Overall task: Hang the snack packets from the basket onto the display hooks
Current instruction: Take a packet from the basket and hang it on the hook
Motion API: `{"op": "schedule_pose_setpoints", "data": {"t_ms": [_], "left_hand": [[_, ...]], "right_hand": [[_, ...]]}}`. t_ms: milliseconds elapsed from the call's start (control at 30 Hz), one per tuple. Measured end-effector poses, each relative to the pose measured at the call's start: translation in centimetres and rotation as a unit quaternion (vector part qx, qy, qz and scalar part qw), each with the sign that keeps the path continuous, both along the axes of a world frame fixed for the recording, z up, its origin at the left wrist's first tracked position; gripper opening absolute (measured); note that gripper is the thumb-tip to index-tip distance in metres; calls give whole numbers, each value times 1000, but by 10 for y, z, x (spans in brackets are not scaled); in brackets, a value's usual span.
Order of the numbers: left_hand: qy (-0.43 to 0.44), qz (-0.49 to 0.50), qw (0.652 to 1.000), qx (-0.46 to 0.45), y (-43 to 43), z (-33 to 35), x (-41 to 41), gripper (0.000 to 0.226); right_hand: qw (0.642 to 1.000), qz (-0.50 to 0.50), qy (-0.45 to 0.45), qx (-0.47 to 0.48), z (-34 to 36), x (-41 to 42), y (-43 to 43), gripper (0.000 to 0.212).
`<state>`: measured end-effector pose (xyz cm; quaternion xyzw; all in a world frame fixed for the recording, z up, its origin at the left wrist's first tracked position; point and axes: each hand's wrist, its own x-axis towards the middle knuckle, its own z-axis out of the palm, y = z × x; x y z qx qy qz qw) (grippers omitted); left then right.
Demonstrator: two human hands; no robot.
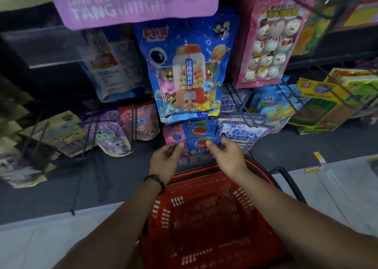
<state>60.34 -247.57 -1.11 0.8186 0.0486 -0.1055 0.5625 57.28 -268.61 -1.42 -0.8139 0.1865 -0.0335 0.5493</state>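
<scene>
Left hand [164,162], right hand [227,157]: both pinch 1 blue packet [199,147] by its top corners. The left pinch is blurred, probably thumb and forefinger. Packet at 12 o'clock from basket [204,174], under hung gumball packet [188,64].

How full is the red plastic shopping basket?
Looks empty: the basket shows only its bare slotted floor, though its near corners are hidden.

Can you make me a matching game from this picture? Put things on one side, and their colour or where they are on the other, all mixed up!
Things:
1. basket
2. snowman packet
3. strawberry packet
4. bracelet

Matches:
a. on the left wrist
b. red
c. pinched by the left hand and right hand
d. pink

Pairs: 1-b, 2-d, 3-c, 4-a
</scene>
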Motion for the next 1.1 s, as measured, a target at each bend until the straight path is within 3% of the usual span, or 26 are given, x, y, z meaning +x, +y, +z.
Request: {"op": "schedule_pose_setpoints", "data": {"t_ms": [67,333,467,600,667,767,867,967,1100], "left_hand": [[-5,8,1000,-10,-2,-4,7,35],[-16,43,999,16,-12,-11,24,49],[26,90,996,2,-19,-9,34,29],[35,108,993,-18,-22,-12,38,41],[25,143,989,-10,-25,-16,36,41],[79,239,966,-53,-33,-19,27,54],[82,161,983,-43,-42,-30,13,38],[-9,71,997,6,-48,-29,4,7],[-48,32,997,48,-51,-33,1,55]], "right_hand": [[1000,-2,-4,3,-1,8,2,42],[999,-41,-11,9,-10,28,5,56],[998,-54,-7,-19,-10,37,11,36],[994,-102,-11,-27,-12,40,20,31],[989,-146,-24,4,-12,34,27,33],[986,-157,-57,-9,-23,22,38,28],[988,-126,-69,-63,-35,7,47,30],[992,-76,-70,-69,-32,-3,51,48],[996,32,-10,-80,-29,2,49,66]]}}
